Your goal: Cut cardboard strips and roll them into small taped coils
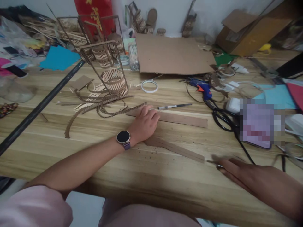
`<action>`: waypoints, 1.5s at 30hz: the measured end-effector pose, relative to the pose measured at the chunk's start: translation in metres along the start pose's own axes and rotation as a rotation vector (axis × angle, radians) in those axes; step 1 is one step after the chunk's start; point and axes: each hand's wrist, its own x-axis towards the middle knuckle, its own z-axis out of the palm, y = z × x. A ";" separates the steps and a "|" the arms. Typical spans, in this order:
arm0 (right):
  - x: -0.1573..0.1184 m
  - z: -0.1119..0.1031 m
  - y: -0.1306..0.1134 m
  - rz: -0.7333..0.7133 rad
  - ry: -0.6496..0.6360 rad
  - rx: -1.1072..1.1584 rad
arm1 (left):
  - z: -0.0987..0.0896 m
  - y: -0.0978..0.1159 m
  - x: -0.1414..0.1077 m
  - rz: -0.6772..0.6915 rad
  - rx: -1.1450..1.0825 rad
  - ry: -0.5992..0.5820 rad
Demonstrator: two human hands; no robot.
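My left hand (146, 123) is closed, its fingers bent and pressed down between two cardboard pieces. One cardboard strip (184, 119) runs from under its fingertips to the right. A narrower strip (182, 149) slants from beneath the palm toward my right hand. My right hand (236, 171) is closed around a small thin tool (214, 162), whose pale tip is beside the narrow strip's right end. The tool is too blurred to identify surely. A pen (175, 106) lies behind the wide strip.
Small slatted baskets (113, 83) with tall frames and curled corrugated strips (72, 121) stand or lie at the left. A cardboard sheet (175, 55) is at the back. Toward the right are a blue glue gun (201, 88), black scissors (224, 119) and a purple object (257, 126).
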 end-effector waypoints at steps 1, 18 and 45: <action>0.001 -0.003 0.000 -0.021 -0.053 0.030 | 0.000 0.000 0.001 -0.001 -0.013 0.005; 0.000 0.000 0.008 0.057 -0.087 0.183 | -0.054 0.041 0.004 0.080 -0.246 -0.646; 0.098 -0.055 -0.078 -0.210 -0.061 -0.137 | -0.004 -0.033 0.012 -0.324 -0.024 -0.016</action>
